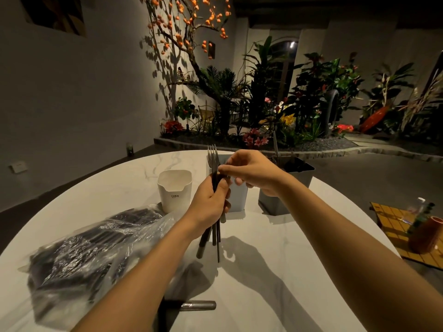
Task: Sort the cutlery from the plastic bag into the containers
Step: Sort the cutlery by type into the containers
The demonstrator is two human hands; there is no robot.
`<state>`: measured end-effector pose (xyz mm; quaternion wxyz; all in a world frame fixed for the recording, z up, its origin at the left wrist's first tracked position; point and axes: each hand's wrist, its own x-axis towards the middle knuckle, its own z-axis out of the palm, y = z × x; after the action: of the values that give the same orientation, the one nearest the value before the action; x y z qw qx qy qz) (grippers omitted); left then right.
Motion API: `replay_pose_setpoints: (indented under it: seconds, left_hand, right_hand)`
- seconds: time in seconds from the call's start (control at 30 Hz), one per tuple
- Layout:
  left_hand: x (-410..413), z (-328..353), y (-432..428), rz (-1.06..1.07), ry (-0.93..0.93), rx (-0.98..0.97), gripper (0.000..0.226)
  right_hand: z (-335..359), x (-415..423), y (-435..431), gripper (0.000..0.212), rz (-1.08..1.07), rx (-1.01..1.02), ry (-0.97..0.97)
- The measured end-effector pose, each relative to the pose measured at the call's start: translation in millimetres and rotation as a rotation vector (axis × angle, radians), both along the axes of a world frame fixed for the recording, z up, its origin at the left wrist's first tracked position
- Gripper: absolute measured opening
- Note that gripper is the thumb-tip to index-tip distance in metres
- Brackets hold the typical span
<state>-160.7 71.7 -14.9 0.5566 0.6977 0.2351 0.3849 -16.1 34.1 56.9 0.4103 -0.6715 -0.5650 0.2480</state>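
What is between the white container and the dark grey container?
In the head view, a pale container stands between them, partly hidden by the left hand, which grips a bundle of cutlery.

The plastic bag (79, 255) obscures its dark cutlery (134, 216).

Looks like the dining room of a restaurant or a hotel lounge; cannot say which. Has a large round white table with grey marble veins (119, 188), set before an indoor garden bed edged with grey stone blocks (323, 150). Holds there dark green palms (223, 85), pink and red flowers (255, 140) and a thin-branched tree with small orange fruits (182, 37). Shows also a plain grey wall (72, 104) with a dark painting (55, 13), all under dim warm light.
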Motion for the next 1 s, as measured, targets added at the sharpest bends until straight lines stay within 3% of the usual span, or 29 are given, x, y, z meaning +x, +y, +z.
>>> replay_pose_setpoints:
  seconds: [0.2,0.3,0.4,0.5,0.63,0.87,1.0]
  left_hand:
    - [-8,5,-6,-0.103,-0.018,-0.098,0.026]
    - [-8,7,-4,-0.109,0.003,-0.115,0.026]
    - [-4,6,0,-0.063,-0.034,-0.14,0.024]
    - [0,1,8,-0.001,-0.065,-0.196,0.023]
    - [6,-8,23,0.077,-0.037,-0.189,0.025]
    - [14,-19,33,0.037,0.004,-0.125,0.03]
    - [13,-21,34,0.021,0.038,-0.076,0.031]
  right_hand:
    - [3,9,-7,0.024,0.042,-0.085,0.231]
    - [3,12,-7,0.03,0.05,-0.111,0.227]
    - [6,13,2,0.024,-0.128,0.055,0.203]
    - [14,27,20,0.027,-0.416,0.386,0.112]
    - [29,44,31,0.027,-0.651,0.72,-0.196]
    - [1,56,52,0.023,-0.565,0.654,-0.435]
    - [-1,50,53,0.023,-0.557,0.824,-0.421]
